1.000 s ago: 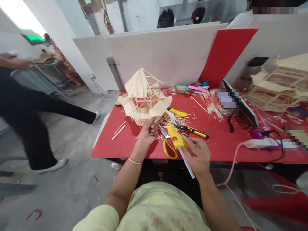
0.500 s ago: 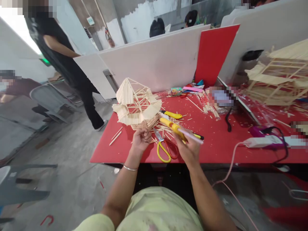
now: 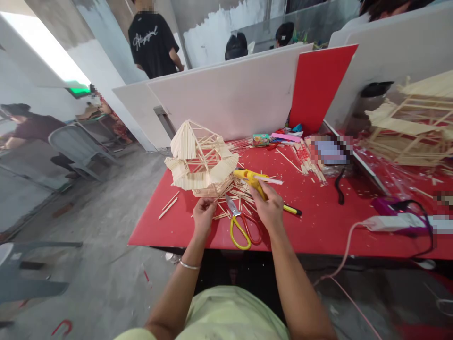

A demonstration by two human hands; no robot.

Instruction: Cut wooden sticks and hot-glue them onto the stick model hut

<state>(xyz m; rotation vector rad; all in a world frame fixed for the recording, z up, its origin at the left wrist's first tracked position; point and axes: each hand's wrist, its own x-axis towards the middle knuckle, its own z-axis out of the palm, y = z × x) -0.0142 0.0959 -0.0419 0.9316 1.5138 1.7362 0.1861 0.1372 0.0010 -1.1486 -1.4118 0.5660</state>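
In the head view, a house model of thin wooden sticks [image 3: 203,160] stands on the red table. My right hand [image 3: 268,205] is wrapped round the handle of a yellow glue gun [image 3: 250,177], its nozzle near the model's right side. A pale glue stick [image 3: 272,180] juts from the gun's rear. My left hand [image 3: 204,215] is closed in a pinch just below the model's front edge; whatever lies between the fingertips is too small to make out. Between my hands lie scissors [image 3: 239,225] with one yellow and one red handle, beside loose sticks [image 3: 244,193].
White boards [image 3: 226,94] and a red panel [image 3: 322,87] stand behind the table. At right are a phone [image 3: 331,150], a second stick model [image 3: 410,127] and a power strip [image 3: 385,223] with its cord. A person in black [image 3: 152,45] stands behind the boards.
My right hand has turned the glue gun so its glue stick lies more level. My left hand's fingers have shifted slightly left and down. The person in black has moved right, behind the boards.
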